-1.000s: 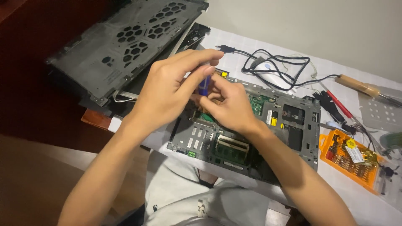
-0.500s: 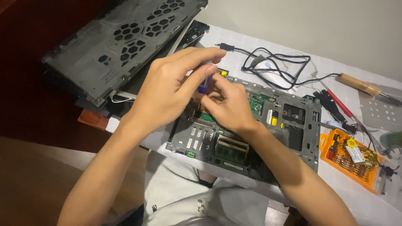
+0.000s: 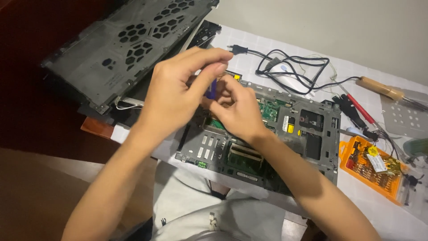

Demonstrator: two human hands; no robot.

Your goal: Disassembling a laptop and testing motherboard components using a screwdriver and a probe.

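An opened laptop base [image 3: 312,134] with green boards and metal shields lies on the white table. My left hand [image 3: 178,89] hovers over its far left part, thumb and fingers pinched on the top of a small blue-handled screwdriver [image 3: 211,89] that stands upright. My right hand [image 3: 238,109] is curled just to the right of it, fingers closed around the screwdriver's lower part against the board. The tip is hidden by my fingers.
A dark perforated laptop cover [image 3: 129,44] leans at the far left. A black cable [image 3: 285,67] coils behind the base. An orange bit case [image 3: 374,167], a wooden-handled tool [image 3: 379,88], a red-handled tool [image 3: 359,109] and a perforated metal plate [image 3: 403,118] lie at the right.
Both hands stay on the screwdriver over the same spot. My left fingers have shifted slightly on its top. The view has drifted a little.
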